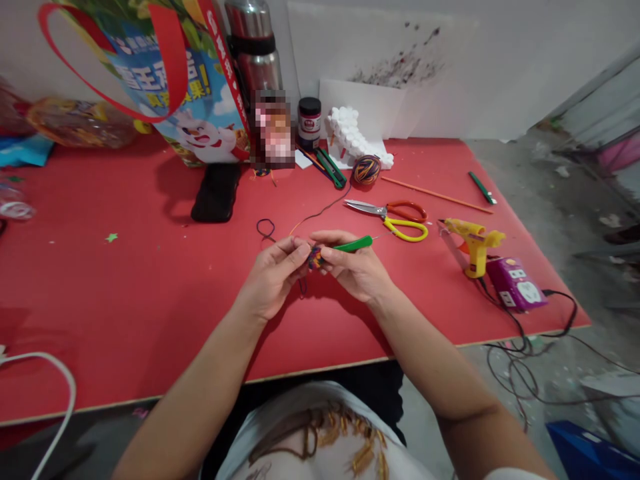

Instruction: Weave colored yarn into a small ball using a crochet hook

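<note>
Between my two hands is a small multicoloured crochet piece (315,257), pinched from both sides above the red table (150,293). My left hand (274,275) is closed on its left edge with thumb and fingers. My right hand (356,270) grips the other edge and also holds a crochet hook (354,245), whose green handle points right. A strand of yarn runs from the piece up to a multicoloured yarn ball (367,171). Loose yarn loops lie behind and below my left hand. The fingertips hide part of the piece.
Scissors (387,217) with red and yellow handles lie right of the hands. Further right are a yellow glue gun (475,243) and a purple power box (517,283) with cables. A black phone (216,193), gift bag (200,100) and steel thermos (257,53) stand or lie at the back left.
</note>
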Tool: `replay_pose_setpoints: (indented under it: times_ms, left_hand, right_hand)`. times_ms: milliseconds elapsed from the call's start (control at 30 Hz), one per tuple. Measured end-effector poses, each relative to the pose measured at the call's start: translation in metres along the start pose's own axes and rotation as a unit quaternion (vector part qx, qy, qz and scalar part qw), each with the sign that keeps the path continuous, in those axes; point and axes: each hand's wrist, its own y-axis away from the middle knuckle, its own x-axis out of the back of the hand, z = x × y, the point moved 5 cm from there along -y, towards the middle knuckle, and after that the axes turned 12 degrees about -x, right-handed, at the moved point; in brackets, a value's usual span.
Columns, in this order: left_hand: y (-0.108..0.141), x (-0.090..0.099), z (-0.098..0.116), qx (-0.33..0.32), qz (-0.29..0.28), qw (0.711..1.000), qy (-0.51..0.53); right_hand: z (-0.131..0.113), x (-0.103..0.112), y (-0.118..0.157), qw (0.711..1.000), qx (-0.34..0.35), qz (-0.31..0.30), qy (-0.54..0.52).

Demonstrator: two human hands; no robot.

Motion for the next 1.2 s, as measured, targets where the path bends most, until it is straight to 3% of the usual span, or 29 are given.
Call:
replay_pose_setpoints:
  times_ms: [200, 433, 767, 1200]
  left_hand:
    - [-0.002, 0.001, 0.000, 0.023, -0.019, 0.999, 0.017]
    - [-0.003, -0.001, -0.004, 0.045, -0.046, 0.998, 0.029]
    - [-0.004, 0.003, -0.004, 0.041, -0.014, 0.998, 0.046]
    - [-0.004, 0.000, -0.002, 0.025, -0.019, 0.999, 0.041]
  right_hand:
    - [-0.001, 0.002, 0.001, 1.000, 0.009, -0.020, -0.002]
    - [-0.001, 0.002, 0.000, 1.000, 0.002, -0.003, -0.007]
    - [0.007, 0.009, -0.006, 0.993, -0.061, -0.008, -0.102]
    - [0.008, 0.005, -0.006, 0.991, -0.069, -0.004, -0.115]
